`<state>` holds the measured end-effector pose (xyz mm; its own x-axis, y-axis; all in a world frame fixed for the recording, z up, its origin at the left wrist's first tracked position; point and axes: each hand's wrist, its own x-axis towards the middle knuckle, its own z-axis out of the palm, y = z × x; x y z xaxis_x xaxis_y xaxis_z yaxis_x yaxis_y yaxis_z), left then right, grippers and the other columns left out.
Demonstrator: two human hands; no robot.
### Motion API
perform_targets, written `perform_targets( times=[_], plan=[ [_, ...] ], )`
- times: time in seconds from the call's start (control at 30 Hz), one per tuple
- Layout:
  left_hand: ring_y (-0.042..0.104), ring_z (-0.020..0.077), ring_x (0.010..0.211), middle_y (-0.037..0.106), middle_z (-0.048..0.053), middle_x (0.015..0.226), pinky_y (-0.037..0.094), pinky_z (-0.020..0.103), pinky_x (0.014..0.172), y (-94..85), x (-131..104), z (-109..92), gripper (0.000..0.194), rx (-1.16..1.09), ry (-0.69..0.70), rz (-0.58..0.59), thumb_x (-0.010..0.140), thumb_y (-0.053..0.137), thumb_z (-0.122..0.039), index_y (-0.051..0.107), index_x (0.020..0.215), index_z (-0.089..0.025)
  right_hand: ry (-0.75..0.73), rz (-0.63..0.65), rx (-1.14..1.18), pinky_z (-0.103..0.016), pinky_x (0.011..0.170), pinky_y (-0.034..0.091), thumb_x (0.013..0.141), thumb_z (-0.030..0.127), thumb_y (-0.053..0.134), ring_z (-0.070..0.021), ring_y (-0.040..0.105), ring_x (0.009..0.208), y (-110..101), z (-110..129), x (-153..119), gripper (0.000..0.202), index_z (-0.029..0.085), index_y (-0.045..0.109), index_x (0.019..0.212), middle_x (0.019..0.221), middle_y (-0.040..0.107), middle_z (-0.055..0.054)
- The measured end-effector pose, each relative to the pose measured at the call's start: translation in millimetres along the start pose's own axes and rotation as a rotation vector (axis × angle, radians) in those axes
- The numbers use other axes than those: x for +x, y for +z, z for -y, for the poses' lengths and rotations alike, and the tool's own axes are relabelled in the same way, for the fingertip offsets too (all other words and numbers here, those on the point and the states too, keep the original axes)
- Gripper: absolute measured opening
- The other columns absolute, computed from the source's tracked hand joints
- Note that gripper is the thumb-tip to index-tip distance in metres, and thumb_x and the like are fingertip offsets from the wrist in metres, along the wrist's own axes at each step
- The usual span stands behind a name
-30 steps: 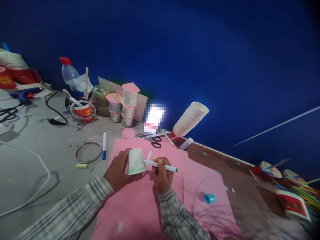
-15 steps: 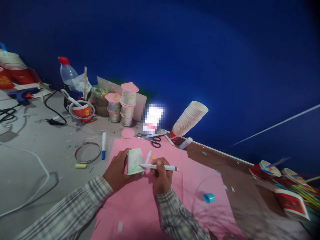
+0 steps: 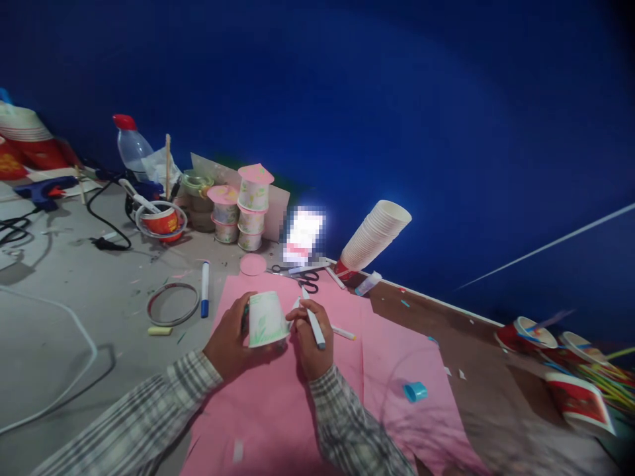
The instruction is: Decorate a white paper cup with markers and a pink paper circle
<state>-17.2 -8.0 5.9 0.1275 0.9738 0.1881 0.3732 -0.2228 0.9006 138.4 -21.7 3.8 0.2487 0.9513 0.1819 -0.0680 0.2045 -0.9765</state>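
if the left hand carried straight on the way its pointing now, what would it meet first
Carrying the paper cup, the left hand would probably meet the right hand first, whose fingers lie just past the cup in that line. Any gap in depth is hard to judge.

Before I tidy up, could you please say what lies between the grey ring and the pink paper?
The head view shows a white-and-blue marker between the ring and the paper.
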Motion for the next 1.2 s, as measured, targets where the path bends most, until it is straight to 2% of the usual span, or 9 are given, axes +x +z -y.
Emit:
perform_targets(
  times=[0.13, 0.27, 0.4, 0.57, 0.63, 0.8, 0.97, 1.03, 1.2],
  plan=[
    [0.061, 0.0210, 0.077, 0.059, -0.003, 0.092, 0.057, 0.038, 0.062, -2.5, 0.3, -1.4, 0.085, -0.260, -0.064, -0.025, 0.038, 0.081, -0.044, 0.039, 0.111, -0.034, -0.160, 0.118, -0.115, -0.030, 0.055, 0.051, 0.070, 0.008, 0.047, -0.0159, 0.057, 0.058, 0.5, 2.4, -4.5, 0.040, 0.023, 0.055, 0.106, 0.083, 0.066, -0.003],
    [0.059, 0.0245, 0.087, 0.059, -0.001, 0.102, 0.056, 0.043, 0.073, -3.6, 0.4, 5.8, 0.089, -0.328, -0.066, -0.048, 0.036, 0.080, -0.051, 0.038, 0.113, -0.035, -0.279, 0.204, -0.249, -0.034, 0.067, 0.053, 0.068, 0.006, 0.048, -0.0209, 0.061, 0.073, -0.3, 3.4, -7.9, 0.052, 0.025, 0.049, 0.117, 0.096, 0.063, -0.006],
    [0.056, 0.0275, 0.098, 0.057, 0.001, 0.108, 0.056, 0.044, 0.078, -3.4, -1.9, 8.2, 0.091, -0.303, -0.027, -0.008, 0.036, 0.080, -0.052, 0.038, 0.115, -0.035, -0.439, 0.263, -0.470, -0.038, 0.072, 0.052, 0.071, 0.010, 0.050, -0.0258, 0.063, 0.082, -3.8, 1.3, -9.1, 0.053, 0.026, 0.047, 0.121, 0.100, 0.065, -0.007],
    [0.056, 0.0245, 0.090, 0.048, 0.001, 0.109, 0.057, 0.042, 0.069, -3.1, -6.4, 0.6, 0.108, -0.097, -0.045, -0.020, 0.031, 0.083, -0.044, 0.028, 0.123, -0.035, -0.689, 0.168, -0.736, -0.042, 0.070, 0.042, 0.073, 0.012, 0.048, -0.0241, 0.058, 0.065, -7.0, 2.2, -8.6, 0.047, 0.026, 0.049, 0.118, 0.079, 0.065, -0.005],
    [0.055, 0.0236, 0.091, 0.046, 0.002, 0.109, 0.057, 0.042, 0.071, -3.8, -6.4, -2.1, 0.105, -0.038, -0.004, -0.040, 0.033, 0.081, -0.045, 0.030, 0.124, -0.033, -0.762, 0.158, -0.816, -0.040, 0.069, 0.039, 0.075, 0.011, 0.049, -0.0206, 0.053, 0.057, -6.4, 4.9, -8.2, 0.045, 0.027, 0.050, 0.117, 0.068, 0.061, -0.001],
    [0.056, 0.0221, 0.092, 0.049, 0.002, 0.106, 0.055, 0.038, 0.076, -5.0, -3.8, -5.9, 0.089, -0.093, 0.052, -0.075, 0.040, 0.081, -0.038, 0.037, 0.117, -0.029, -0.851, 0.219, -0.890, -0.034, 0.065, 0.038, 0.082, 0.014, 0.050, -0.0175, 0.046, 0.052, -2.7, 12.3, -8.3, 0.033, 0.026, 0.054, 0.113, 0.057, 0.049, 0.004],
    [0.058, 0.0192, 0.086, 0.050, 0.000, 0.104, 0.055, 0.036, 0.072, -5.4, -3.8, -7.9, 0.089, -0.101, 0.036, -0.073, 0.039, 0.081, -0.033, 0.038, 0.116, -0.028, -0.903, 0.259, -0.965, -0.033, 0.065, 0.038, 0.084, 0.013, 0.049, -0.0166, 0.044, 0.054, -3.1, 14.4, -7.5, 0.023, 0.019, 0.058, 0.105, 0.057, 0.047, 0.003],
    [0.057, 0.0200, 0.088, 0.050, 0.001, 0.105, 0.055, 0.036, 0.073, -5.6, -4.1, -7.4, 0.092, -0.071, 0.039, -0.062, 0.038, 0.082, -0.034, 0.036, 0.118, -0.028, -0.912, 0.260, -0.982, -0.033, 0.064, 0.038, 0.084, 0.014, 0.048, -0.0164, 0.044, 0.053, -4.0, 13.9, -6.5, 0.022, 0.020, 0.058, 0.104, 0.056, 0.046, 0.003],
    [0.056, 0.0217, 0.090, 0.050, 0.001, 0.101, 0.052, 0.041, 0.080, -6.2, -1.8, -0.3, 0.083, -0.003, 0.107, -0.099, 0.043, 0.079, -0.039, 0.039, 0.114, -0.026, -0.905, 0.290, -0.881, -0.036, 0.066, 0.041, 0.078, 0.014, 0.055, -0.0164, 0.045, 0.054, -5.8, 14.3, -4.9, 0.028, 0.022, 0.055, 0.105, 0.059, 0.050, 0.003]
  ],
)
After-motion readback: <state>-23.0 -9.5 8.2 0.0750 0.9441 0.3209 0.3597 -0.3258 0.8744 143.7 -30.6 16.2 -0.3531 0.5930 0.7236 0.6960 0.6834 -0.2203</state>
